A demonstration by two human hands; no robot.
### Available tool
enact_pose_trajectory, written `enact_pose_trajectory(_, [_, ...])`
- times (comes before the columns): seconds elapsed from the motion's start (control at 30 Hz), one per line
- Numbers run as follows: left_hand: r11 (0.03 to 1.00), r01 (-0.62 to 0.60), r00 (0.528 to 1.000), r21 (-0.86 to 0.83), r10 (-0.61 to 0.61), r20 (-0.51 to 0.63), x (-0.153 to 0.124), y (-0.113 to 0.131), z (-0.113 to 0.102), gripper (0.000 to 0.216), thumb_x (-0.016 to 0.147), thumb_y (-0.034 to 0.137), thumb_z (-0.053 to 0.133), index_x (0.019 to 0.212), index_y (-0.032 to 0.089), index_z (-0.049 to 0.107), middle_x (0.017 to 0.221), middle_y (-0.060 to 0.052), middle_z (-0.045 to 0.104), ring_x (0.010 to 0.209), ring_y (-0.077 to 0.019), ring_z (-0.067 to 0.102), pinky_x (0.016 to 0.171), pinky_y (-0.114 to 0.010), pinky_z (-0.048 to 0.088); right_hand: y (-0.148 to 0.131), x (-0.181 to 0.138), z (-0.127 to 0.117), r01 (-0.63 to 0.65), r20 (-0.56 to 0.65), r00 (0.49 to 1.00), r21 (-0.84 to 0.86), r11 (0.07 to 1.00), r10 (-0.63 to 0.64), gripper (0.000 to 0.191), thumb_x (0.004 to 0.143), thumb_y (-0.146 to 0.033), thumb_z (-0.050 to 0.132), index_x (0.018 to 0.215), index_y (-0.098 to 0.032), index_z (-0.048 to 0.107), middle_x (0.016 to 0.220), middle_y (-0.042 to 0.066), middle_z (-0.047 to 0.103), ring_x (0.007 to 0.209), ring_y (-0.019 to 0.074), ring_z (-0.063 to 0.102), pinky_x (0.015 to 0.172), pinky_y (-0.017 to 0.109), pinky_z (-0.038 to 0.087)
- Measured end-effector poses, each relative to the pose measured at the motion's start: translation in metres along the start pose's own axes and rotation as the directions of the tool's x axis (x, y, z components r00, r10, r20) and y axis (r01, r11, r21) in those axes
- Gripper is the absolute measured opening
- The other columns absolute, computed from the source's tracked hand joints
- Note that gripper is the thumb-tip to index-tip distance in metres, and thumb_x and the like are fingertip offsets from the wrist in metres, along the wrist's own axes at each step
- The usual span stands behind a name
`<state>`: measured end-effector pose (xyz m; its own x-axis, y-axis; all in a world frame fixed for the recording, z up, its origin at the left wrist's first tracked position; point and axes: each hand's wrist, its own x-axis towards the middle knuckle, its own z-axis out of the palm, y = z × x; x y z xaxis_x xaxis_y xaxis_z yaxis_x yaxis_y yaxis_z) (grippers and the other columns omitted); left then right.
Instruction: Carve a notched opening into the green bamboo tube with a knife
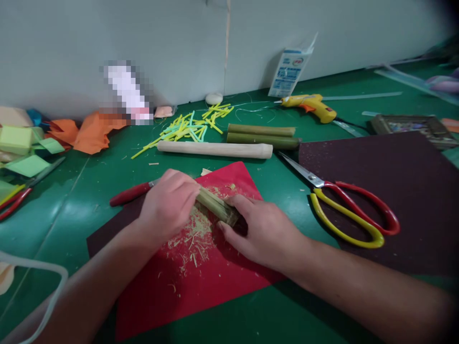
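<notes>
A short greenish stalk piece point(215, 204), its skin partly scraped, lies over a red sheet point(215, 282). My left hand point(168, 208) is closed around the stalk's far left end. My right hand point(263, 234) is closed on its near right end, thumb along the top. Pale shavings point(191, 239) are scattered on the red sheet below the stalk. A red-handled tool point(129, 193) lies just left of my left hand; its metal end runs under the hand, and I cannot tell whether the hand holds it.
Red and yellow scissors point(353, 210) lie on a dark sheet point(394, 186) to the right. Behind are a pale wooden rod point(215, 149), two green stalks point(261, 135), cut coloured straws point(190, 125), a yellow glue gun point(311, 106) and paper scraps point(28, 153) at left.
</notes>
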<state>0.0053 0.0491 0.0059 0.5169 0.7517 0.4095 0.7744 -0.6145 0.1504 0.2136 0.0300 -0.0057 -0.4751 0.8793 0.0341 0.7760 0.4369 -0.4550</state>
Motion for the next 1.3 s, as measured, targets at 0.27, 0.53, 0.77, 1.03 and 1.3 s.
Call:
enact_pose_trajectory(0.27, [0.999, -0.001, 1.0, 0.052, 0.002, -0.01, 0.0, 0.0, -0.001, 0.016, 0.087, 0.016, 0.047, 0.084, 0.014, 0.063, 0.087, -0.007, 0.063, 0.084, -0.0196, 0.054, 0.076, -0.037, 0.044, -0.002, 0.001, 0.0, -0.032, -0.008, 0.999, -0.002, 0.999, 0.032, 0.023, 0.077, -0.039, 0.05, 0.09, -0.02, 0.052, 0.067, 0.0, 0.06, 0.055, 0.0139, 0.049, 0.048, 0.025, 0.026])
enact_pose_trajectory(0.53, [0.995, -0.081, 0.996, 0.056, 0.079, 0.032, -0.001, 0.004, -0.001, 0.018, 0.086, 0.013, 0.045, 0.082, 0.014, 0.062, 0.087, -0.007, 0.063, 0.086, -0.0204, 0.054, 0.077, -0.037, 0.045, -0.003, 0.004, -0.001, -0.041, 0.012, 0.999, 0.01, 0.999, 0.041, 0.02, 0.077, -0.039, 0.05, 0.083, -0.02, 0.049, 0.064, -0.001, 0.057, 0.054, 0.0129, 0.046, 0.048, 0.024, 0.025])
enact_pose_trajectory(0.77, [0.993, -0.114, 0.993, 0.017, 0.113, 0.022, -0.002, -0.001, 0.001, 0.018, 0.087, 0.014, 0.044, 0.083, 0.015, 0.062, 0.087, -0.006, 0.063, 0.086, -0.02, 0.054, 0.077, -0.036, 0.045, -0.001, 0.003, 0.002, -0.038, 0.011, 0.999, 0.022, 0.999, 0.038, 0.02, 0.077, -0.04, 0.05, 0.084, -0.021, 0.048, 0.066, -0.001, 0.058, 0.055, 0.0126, 0.046, 0.048, 0.024, 0.025])
enact_pose_trajectory(1.03, [0.997, -0.079, 0.996, 0.005, 0.079, 0.027, -0.003, -0.006, 0.0, 0.017, 0.086, 0.013, 0.045, 0.086, 0.015, 0.062, 0.089, -0.006, 0.063, 0.085, -0.0197, 0.053, 0.078, -0.037, 0.044, -0.004, 0.003, -0.001, -0.055, 0.023, 0.998, 0.022, 0.998, 0.054, 0.021, 0.077, -0.04, 0.05, 0.084, -0.021, 0.05, 0.064, -0.001, 0.058, 0.054, 0.0131, 0.048, 0.048, 0.024, 0.025])
enact_pose_trajectory(1.3, [0.999, -0.031, 0.999, -0.011, 0.031, 0.037, -0.002, -0.005, 0.001, 0.018, 0.087, 0.015, 0.045, 0.085, 0.016, 0.063, 0.087, -0.006, 0.063, 0.085, -0.02, 0.053, 0.078, -0.037, 0.044, -0.005, 0.004, 0.0, -0.04, 0.029, 0.999, 0.011, 0.999, 0.04, 0.021, 0.077, -0.04, 0.05, 0.086, -0.021, 0.051, 0.064, 0.0, 0.059, 0.055, 0.0138, 0.049, 0.048, 0.024, 0.026])
